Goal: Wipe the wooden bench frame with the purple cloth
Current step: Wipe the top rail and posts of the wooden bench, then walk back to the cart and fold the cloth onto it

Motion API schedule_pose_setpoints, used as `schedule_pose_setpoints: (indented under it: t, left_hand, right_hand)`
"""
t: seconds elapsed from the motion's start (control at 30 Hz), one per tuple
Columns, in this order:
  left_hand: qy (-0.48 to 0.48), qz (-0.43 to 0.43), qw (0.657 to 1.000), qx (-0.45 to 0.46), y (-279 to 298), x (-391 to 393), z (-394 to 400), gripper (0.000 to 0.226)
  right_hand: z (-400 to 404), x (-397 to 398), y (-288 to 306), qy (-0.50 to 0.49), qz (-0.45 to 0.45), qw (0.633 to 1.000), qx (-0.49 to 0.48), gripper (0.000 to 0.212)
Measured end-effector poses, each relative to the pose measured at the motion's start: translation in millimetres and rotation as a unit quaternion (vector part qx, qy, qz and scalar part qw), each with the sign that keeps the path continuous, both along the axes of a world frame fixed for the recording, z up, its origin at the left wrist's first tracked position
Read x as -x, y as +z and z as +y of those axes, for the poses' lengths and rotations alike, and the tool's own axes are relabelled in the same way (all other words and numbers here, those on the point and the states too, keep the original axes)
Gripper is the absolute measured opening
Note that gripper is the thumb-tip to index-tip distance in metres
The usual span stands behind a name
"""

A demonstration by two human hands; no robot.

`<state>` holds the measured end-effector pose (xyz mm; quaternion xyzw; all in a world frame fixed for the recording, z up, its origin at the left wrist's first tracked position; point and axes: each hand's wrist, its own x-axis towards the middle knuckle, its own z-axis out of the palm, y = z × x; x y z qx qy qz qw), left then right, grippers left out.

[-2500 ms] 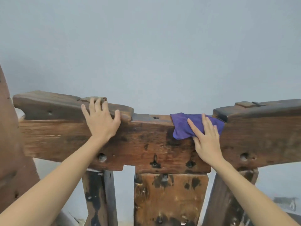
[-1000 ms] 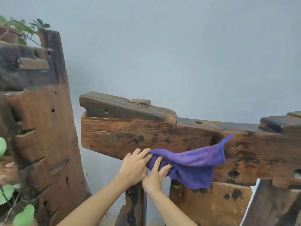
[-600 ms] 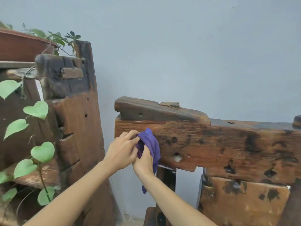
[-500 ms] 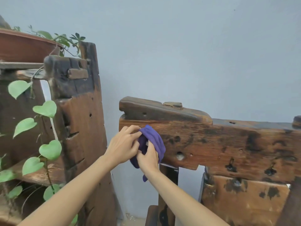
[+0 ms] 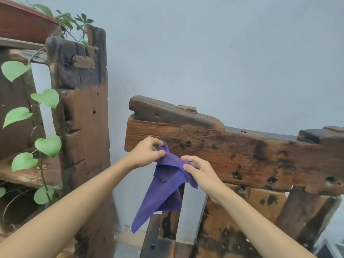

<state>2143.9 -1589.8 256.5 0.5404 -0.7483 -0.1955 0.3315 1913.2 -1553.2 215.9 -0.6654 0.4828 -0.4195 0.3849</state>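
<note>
The wooden bench frame [image 5: 232,149] is dark, rough and pitted, with a thick top rail running rightwards against a grey wall. In front of its left end hangs the purple cloth [image 5: 163,190], held off the wood and drooping to a point. My left hand [image 5: 147,151] pinches the cloth's upper corner. My right hand [image 5: 199,170] pinches its top edge a little to the right and lower. Both hands are in front of the rail's left end, and the cloth partly hides a gap between the frame's lower posts.
A tall wooden shelf post [image 5: 81,116] stands just left of the frame. A trailing plant with heart-shaped leaves [image 5: 48,146] hangs over the shelf, below a brown planter [image 5: 24,25]. A grey wall [image 5: 223,53] lies behind.
The cloth was bunched between both hands against the rail's left end; now my hands have parted and the cloth hangs spread out. Before that, it was pulled off the rail's top further right.
</note>
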Motion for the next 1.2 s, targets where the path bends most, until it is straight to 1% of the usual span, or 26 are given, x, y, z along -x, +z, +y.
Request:
schedule_pose_setpoints:
  t: [0.07, 0.13, 0.23, 0.37, 0.4, 0.5, 0.53, 0.63, 0.73, 0.77, 0.83, 0.9, 1.0, 1.07, 1.13, 1.17, 1.2]
  left_hand:
    - [-0.046, 0.047, 0.996, -0.066, -10.4, 10.9, 7.8, 0.033]
    - [-0.102, 0.045, 0.988, -0.107, -27.2, 29.6, 16.9, 0.045]
    - [-0.137, -0.007, 0.985, -0.105, -56.4, 53.2, 30.1, 0.070]
    - [-0.190, -0.005, 0.975, -0.116, -102.9, 105.6, 52.1, 0.074]
    - [-0.203, -0.012, 0.972, -0.121, -115.3, 121.7, 59.7, 0.069]
    - [-0.260, -0.011, 0.955, -0.140, -150.0, 170.9, 85.2, 0.028]
    - [-0.279, -0.008, 0.948, -0.152, -160.2, 188.4, 94.7, 0.025]
    - [-0.317, -0.010, 0.934, -0.167, -180.9, 235.9, 120.5, 0.024]
    - [-0.300, 0.003, 0.939, -0.171, -191.1, 260.3, 126.5, 0.027]
    - [-0.297, -0.007, 0.940, -0.165, -194.6, 269.2, 129.1, 0.028]
    - [-0.303, -0.054, 0.940, -0.148, -202.2, 283.5, 133.2, 0.025]
    - [-0.313, -0.073, 0.935, -0.149, -210.2, 296.1, 136.9, 0.020]
    - [-0.315, -0.044, 0.929, -0.191, -220.9, 320.6, 147.8, 0.015]
    - [-0.315, -0.024, 0.920, -0.230, -226.5, 339.5, 158.7, 0.015]
    - [-0.324, 0.002, 0.908, -0.264, -230.8, 365.8, 171.9, 0.018]
    - [-0.324, 0.018, 0.906, -0.272, -230.7, 378.6, 178.1, 0.019]
    - [-0.325, 0.034, 0.904, -0.276, -230.8, 396.0, 185.1, 0.026]
  right_hand:
    - [13.5, 21.7, -1.8, -0.024, -0.027, 0.999, 0.007, 0.022]
    - [30.8, 44.1, -2.7, -0.060, -0.042, 0.997, 0.012, 0.021]
    - [51.1, 64.2, -0.5, -0.089, -0.034, 0.995, 0.018, 0.021]
    - [82.2, 89.1, -1.0, -0.112, -0.012, 0.993, 0.027, 0.022]
    - [91.3, 95.2, -2.3, -0.119, -0.005, 0.993, 0.026, 0.021]
    - [123.7, 117.3, -7.2, -0.124, 0.026, 0.992, 0.023, 0.019]
    - [135.3, 128.7, -9.5, -0.129, 0.038, 0.991, 0.019, 0.019]
    - [172.0, 168.1, -11.3, -0.151, 0.071, 0.986, 0.007, 0.020]
    - [193.4, 202.0, -8.2, -0.187, 0.067, 0.980, 0.005, 0.024]
    - [202.9, 217.0, -7.6, -0.203, 0.055, 0.978, 0.001, 0.029]
    - [223.2, 249.2, -9.3, -0.235, 0.031, 0.971, -0.015, 0.037]
    - [245.9, 281.3, -15.0, -0.265, 0.023, 0.964, -0.029, 0.034]
    - [289.6, 335.0, -30.4, -0.314, -0.010, 0.949, -0.037, 0.023]
    - [322.1, 371.6, -41.1, -0.339, -0.007, 0.940, -0.034, 0.019]
    - [357.9, 411.6, -55.7, -0.372, -0.005, 0.928, -0.041, 0.019]
    - [374.5, 430.4, -63.6, -0.397, -0.018, 0.917, -0.045, 0.019]
    - [393.6, 450.5, -71.1, -0.423, -0.036, 0.905, -0.042, 0.019]
